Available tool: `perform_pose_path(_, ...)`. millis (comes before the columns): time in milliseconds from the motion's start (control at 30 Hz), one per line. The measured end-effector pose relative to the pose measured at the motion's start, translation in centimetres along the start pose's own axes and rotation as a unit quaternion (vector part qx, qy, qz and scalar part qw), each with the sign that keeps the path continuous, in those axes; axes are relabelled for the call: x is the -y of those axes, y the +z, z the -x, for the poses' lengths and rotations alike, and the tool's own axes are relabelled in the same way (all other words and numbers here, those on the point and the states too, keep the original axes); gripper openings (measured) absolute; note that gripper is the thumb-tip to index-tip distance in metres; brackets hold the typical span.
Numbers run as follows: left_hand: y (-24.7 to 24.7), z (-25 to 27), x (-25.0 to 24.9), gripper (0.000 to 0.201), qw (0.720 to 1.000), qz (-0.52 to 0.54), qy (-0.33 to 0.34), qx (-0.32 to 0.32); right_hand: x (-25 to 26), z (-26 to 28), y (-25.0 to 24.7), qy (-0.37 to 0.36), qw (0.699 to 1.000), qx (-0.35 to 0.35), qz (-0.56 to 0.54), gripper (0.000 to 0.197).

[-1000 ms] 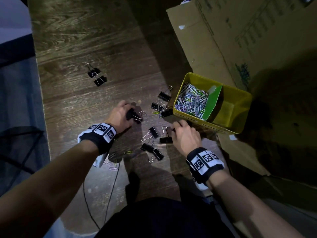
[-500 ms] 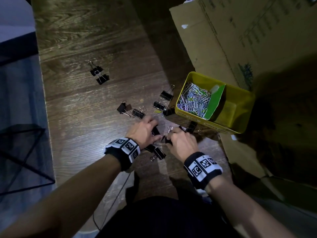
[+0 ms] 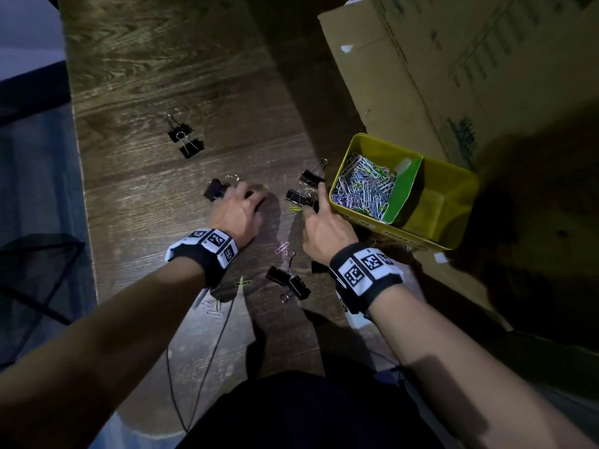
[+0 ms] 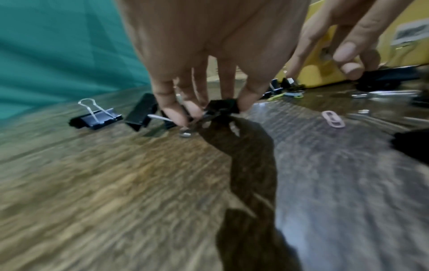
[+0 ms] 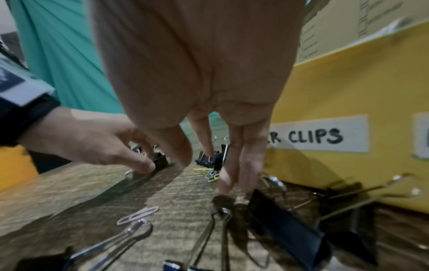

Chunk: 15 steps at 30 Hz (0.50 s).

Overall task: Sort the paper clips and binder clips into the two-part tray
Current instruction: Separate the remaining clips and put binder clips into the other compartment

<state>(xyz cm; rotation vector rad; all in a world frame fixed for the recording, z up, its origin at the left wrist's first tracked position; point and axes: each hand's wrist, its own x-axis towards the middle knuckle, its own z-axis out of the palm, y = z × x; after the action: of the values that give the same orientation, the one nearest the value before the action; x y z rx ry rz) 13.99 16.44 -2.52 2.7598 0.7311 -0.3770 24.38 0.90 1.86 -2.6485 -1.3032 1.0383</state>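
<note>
The yellow two-part tray (image 3: 460,186) has a green divider (image 3: 402,189). Its left part holds a heap of coloured paper clips (image 3: 363,189); its right part looks bare. My left hand (image 3: 240,191) pinches a black binder clip (image 4: 220,108) on the table, and another binder clip (image 3: 214,189) lies just left of it. Fingers straight, my right hand (image 3: 316,197) reaches down beside the tray's near-left corner. It holds nothing, and its fingertips (image 5: 226,181) are at the tabletop just short of more binder clips (image 5: 213,157). Two binder clips (image 3: 287,281) lie between my wrists.
Two more binder clips (image 3: 184,139) lie far left on the wooden table (image 3: 162,76). Loose paper clips lie nearer me: a pink one (image 3: 282,247) and a yellow-green one (image 3: 243,282). A cardboard box (image 3: 453,76) stands behind the tray. A thin cable (image 3: 201,384) trails off the near edge.
Both hands have left the near cluster of binder clips and reached farther out. The left now pinches a clip at the left; the right is at the clips by the tray.
</note>
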Motion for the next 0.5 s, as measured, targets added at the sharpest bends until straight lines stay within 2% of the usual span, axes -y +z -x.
perform_pose_path(67,-0.5,-0.3,-0.4,0.049,0.998,-0.047,0.024,-0.037,0.1,-0.1,0.0,0.01,0.999,-0.021,-0.024,0.037)
perform_pose_path(133,-0.8,-0.4,-1.2,0.053,0.992,-0.056,0.095,-0.057,0.0,0.1,0.4,0.001,0.998,-0.046,-0.042,0.034)
perform_pose_path(200,-0.7,-0.5,-2.1,0.059,0.983,-0.077,0.165,-0.016,-0.1,0.5,0.9,-0.017,0.996,-0.069,-0.046,0.03)
perform_pose_path(233,-0.6,-0.6,-2.5,0.061,0.979,-0.095,0.18,0.01,-0.2,0.7,1.1,-0.023,0.996,-0.075,-0.044,0.028)
perform_pose_path(300,-0.4,-0.8,-2.9,0.061,0.98,-0.11,0.161,0.04,-0.4,1.5,1.6,-0.031,0.996,-0.08,-0.039,0.025)
perform_pose_path(400,-0.7,-1.0,-3.2,0.063,0.992,-0.082,0.094,0.035,-0.9,2.7,2.7,-0.035,0.996,-0.083,-0.03,0.021)
perform_pose_path(433,-0.9,-1.0,-3.3,0.065,0.993,-0.07,0.089,0.027,-1.0,3.0,3.1,-0.027,0.995,-0.086,-0.031,0.019)
perform_pose_path(500,-1.0,-0.9,-3.9,0.064,0.991,-0.051,0.122,0.019,-1.4,3.3,3.7,0.002,0.995,-0.093,-0.036,0.017)
